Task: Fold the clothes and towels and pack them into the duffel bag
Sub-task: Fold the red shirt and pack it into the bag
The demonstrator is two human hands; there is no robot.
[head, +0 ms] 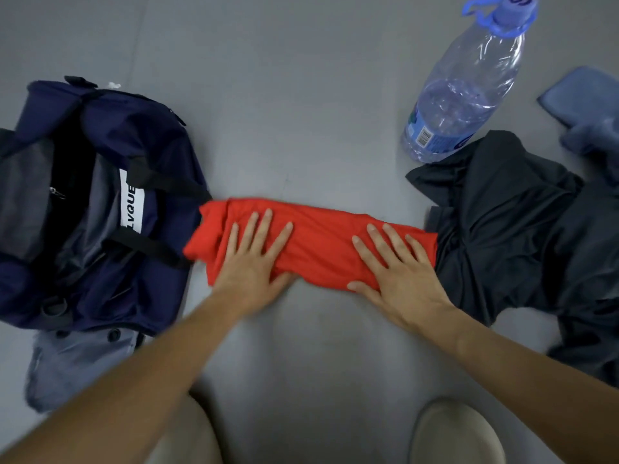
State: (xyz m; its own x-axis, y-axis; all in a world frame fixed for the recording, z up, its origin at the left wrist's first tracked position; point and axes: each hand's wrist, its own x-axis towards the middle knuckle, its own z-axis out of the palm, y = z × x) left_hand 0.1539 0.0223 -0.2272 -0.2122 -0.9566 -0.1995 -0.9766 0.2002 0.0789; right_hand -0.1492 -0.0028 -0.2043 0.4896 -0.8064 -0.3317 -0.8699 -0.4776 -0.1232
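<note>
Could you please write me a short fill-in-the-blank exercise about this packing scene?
1. Both the left hand and the right hand press flat on a folded ____ garment.
2. The navy duffel bag lies open on that garment's ____ side.
3. The clear water bottle has a ____ cap.
4. The crumpled dark garment lies beside the ____ hand.
Missing words: red; left; blue; right.

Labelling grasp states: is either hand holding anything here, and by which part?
Nothing is gripped. The left hand and right hand both lie flat, fingers straight, pressing on top of the folded red garment, one toward each end.
</note>
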